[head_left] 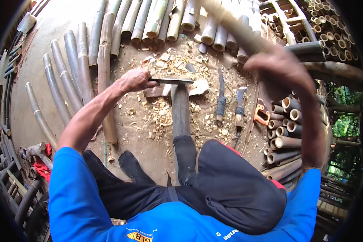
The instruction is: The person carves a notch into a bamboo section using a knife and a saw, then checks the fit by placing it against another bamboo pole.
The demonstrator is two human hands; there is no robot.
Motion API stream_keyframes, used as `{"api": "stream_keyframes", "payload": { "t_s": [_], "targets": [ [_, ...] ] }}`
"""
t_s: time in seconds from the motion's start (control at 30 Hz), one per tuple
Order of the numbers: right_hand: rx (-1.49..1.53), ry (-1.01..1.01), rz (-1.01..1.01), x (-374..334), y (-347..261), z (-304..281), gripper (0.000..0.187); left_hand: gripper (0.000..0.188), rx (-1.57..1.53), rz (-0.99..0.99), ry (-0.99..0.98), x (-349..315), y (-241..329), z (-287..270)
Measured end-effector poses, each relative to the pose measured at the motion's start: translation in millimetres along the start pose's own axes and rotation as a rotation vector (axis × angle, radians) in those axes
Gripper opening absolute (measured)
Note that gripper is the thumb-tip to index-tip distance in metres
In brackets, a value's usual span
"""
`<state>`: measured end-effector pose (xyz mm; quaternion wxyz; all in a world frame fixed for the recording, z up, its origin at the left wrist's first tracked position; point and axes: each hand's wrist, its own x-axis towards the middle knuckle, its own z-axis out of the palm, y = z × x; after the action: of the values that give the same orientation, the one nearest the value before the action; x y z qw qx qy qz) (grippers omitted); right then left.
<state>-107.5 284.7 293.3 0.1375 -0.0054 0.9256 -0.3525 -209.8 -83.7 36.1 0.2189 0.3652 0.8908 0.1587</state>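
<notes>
My left hand [138,79] is closed round the handle of a knife [171,81]. Its blade lies level across the far end of a split-looking grey bamboo piece [180,109]. That end rests at a pale wood block [198,87], and a black-socked foot [185,155] touches the near end. Raised on the right, my right hand [280,66] is smeared by motion but wraps round a thick wooden stick [234,26], which slants up to the left. Wood chips [161,117] lie scattered around the bamboo.
Right of the bamboo lie a curved knife [221,94], a second knife [240,103] and an orange-handled saw [262,115]. Bamboo poles [105,52] line the far and left floor. Cut bamboo tubes [288,142] are stacked at right. A hammer-like tool [38,151] lies near left.
</notes>
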Motion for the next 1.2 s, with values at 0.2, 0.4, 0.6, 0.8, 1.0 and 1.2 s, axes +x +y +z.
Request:
{"api": "stream_keyframes", "payload": {
  "t_s": [0.2,0.4,0.6,0.8,1.0,1.2],
  "targets": [
    [-0.228,0.827,-0.324,-15,38,59,0.065,0.055,-0.013,0.051,0.027,14,12,5],
    [0.089,-0.138,0.093,7,48,43,0.063,0.054,-0.022,0.013,-0.016,5,5,8],
    [0.134,0.700,-0.310,-29,-38,-34,0.061,0.060,-0.026,0.050,-0.029,10,-3,10],
    [0.145,-0.029,0.026,-4,70,130,0.059,0.062,-0.129,0.146,-0.050,24,-23,16],
    [0.337,0.214,-0.091,-30,-28,-32,0.057,0.064,0.016,-0.018,-0.154,13,-21,8],
    [-0.017,1.092,-0.423,-48,-32,-12,0.055,0.068,-0.064,0.015,-0.154,27,0,5]
  ]
}}
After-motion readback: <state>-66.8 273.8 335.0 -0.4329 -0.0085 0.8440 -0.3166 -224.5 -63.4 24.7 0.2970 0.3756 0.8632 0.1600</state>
